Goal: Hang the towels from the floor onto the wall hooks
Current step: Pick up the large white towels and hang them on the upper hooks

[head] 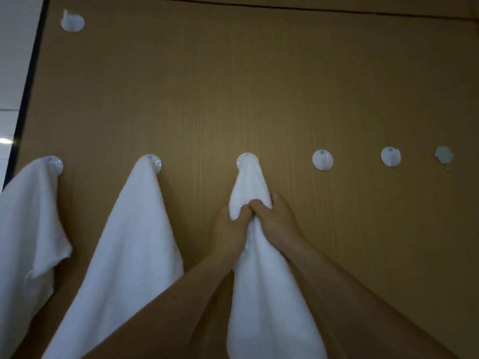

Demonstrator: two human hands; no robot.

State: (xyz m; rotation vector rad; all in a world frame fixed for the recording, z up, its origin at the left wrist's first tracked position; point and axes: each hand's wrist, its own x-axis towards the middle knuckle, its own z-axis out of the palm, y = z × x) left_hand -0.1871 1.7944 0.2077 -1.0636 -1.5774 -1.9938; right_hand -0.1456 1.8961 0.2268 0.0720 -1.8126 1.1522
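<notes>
Both hands are together on one white towel (264, 294), which hangs from the middle hook (247, 159) of the row on the wooden wall panel (233, 86). The left hand (229, 230) is closed on the left side of the towel, just below the hook, and a fold of cloth comes out between its thumb and its fingers. The right hand (276, 220) is closed on the right side at almost the same height, and the fingertips of the two hands touch each other in front of the cloth. The top of the towel rises from the hands in a narrow point up to the hook and covers most of it. Below the hands the towel falls down between the two forearms and becomes wider toward the bottom edge of the view.

To the left, a second white towel (129, 255) hangs from its own hook (155, 163), and a third white towel (28, 229) hangs from the leftmost hook (55, 164). To the right of the hands, two round white hooks (322, 160) (390, 156) are bare, and after them there is a small hexagonal hook (443, 154). One more white hook (72, 21) sits high on the panel at the upper left.
</notes>
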